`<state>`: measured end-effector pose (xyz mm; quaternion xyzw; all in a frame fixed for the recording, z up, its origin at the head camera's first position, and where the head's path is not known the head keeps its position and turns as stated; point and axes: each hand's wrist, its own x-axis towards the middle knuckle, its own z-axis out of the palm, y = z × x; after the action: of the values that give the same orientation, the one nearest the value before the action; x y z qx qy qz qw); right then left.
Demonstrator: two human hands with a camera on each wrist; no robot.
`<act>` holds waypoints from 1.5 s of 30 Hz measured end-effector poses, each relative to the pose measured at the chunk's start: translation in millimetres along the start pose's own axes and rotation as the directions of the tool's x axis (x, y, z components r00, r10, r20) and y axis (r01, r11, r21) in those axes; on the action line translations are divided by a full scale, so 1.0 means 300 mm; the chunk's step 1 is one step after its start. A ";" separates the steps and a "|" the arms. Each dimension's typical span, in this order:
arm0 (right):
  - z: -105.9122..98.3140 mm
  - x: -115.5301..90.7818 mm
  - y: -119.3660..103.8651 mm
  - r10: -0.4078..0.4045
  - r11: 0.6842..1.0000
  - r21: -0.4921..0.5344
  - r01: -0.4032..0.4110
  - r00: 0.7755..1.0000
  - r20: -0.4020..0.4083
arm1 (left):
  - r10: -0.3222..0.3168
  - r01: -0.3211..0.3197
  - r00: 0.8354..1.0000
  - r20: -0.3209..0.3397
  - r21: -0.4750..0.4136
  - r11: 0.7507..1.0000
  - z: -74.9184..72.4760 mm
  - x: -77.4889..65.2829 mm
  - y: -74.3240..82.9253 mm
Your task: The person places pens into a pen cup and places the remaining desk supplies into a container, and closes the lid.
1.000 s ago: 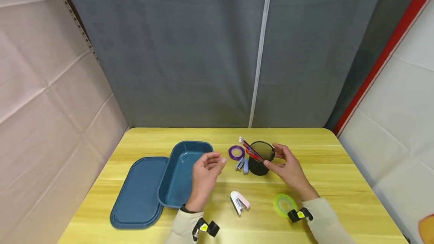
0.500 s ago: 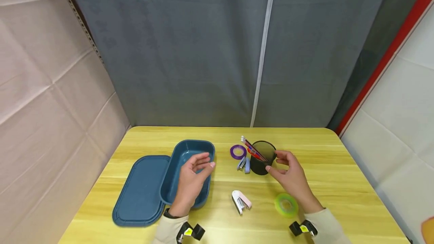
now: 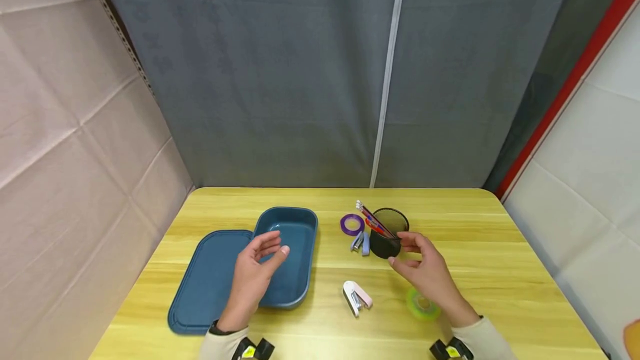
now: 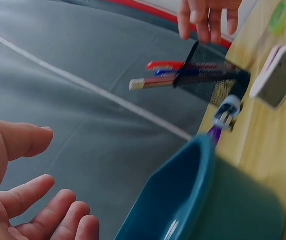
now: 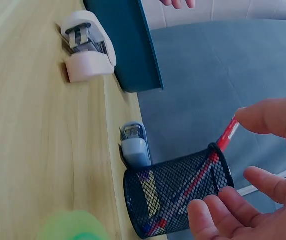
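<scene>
My left hand (image 3: 252, 279) hovers with relaxed fingers over the left rim of a blue plastic box (image 3: 295, 263), holding nothing. My right hand (image 3: 427, 268) is beside the near right of a black mesh pen cup (image 3: 384, 246), fingers loosely bent; whether a fingertip touches the cup is unclear. The cup stands upright, with pencils (image 4: 153, 83) and a red pen (image 5: 228, 134) leaning out of it. Left of the cup are a blue stapler (image 3: 360, 243) and a purple tape roll (image 3: 352, 225). A pink and white stapler (image 3: 357, 298) lies between the hands.
The blue lid (image 3: 210, 282) lies left of the box, partly under its edge. A green tape roll (image 3: 421, 304) lies near the right forearm. A grey curtain (image 3: 290, 99) hangs behind the wooden table (image 3: 370, 338).
My left hand has moved left, from the box's right side to its left rim. My right hand has drawn slightly back toward me from the pen cup. The objects stay in place.
</scene>
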<state>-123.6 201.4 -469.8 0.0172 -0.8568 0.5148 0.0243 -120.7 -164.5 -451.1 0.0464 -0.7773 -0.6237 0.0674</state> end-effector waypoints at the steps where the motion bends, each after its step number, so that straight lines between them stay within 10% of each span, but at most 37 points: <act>1: 0.004 -0.002 -0.002 -0.005 1.000 0.008 0.005 1.000 0.002 | -0.005 0.005 1.000 -0.006 0.012 1.000 -0.014 0.001 -0.001; 22: 0.121 -0.042 0.031 -0.198 0.980 0.088 0.180 0.944 0.265 | -0.105 0.115 0.992 -0.068 0.174 0.978 -0.247 0.041 -0.099; 45: 0.195 -0.027 0.076 -0.304 0.952 0.123 0.280 0.824 0.478 | -0.192 0.193 0.981 -0.032 0.280 0.940 -0.250 0.060 -0.192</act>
<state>-118.3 160.5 -517.8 0.2787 -0.8093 0.5038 -0.1162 -127.0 -252.2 -490.5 0.1323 -0.8498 -0.5102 0.0005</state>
